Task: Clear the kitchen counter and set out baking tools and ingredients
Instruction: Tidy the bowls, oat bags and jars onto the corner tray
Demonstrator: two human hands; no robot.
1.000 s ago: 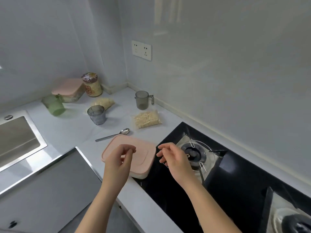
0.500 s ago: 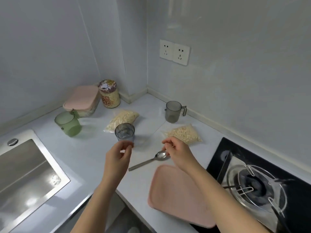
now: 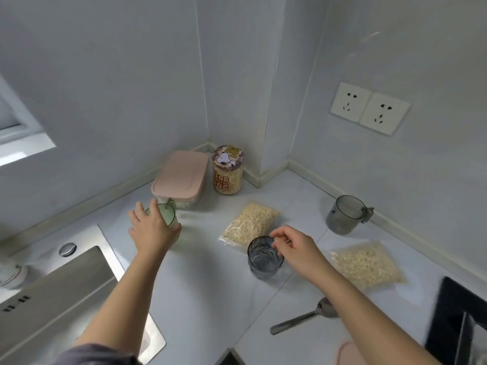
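While the left hand [image 3: 152, 231] spreads straight fingers [image 3: 135, 211] over the green cup [image 3: 166, 215], half hiding it by the sink [image 3: 52, 285], the right hand [image 3: 296, 250] hovers loosely curled, empty, beside the grey glass [image 3: 264, 259] on the desk [image 3: 210, 288].

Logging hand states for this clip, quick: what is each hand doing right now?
Left hand: open, fingers spread over the green cup.
Right hand: fingers curled at the grey glass rim; grip cannot be told.
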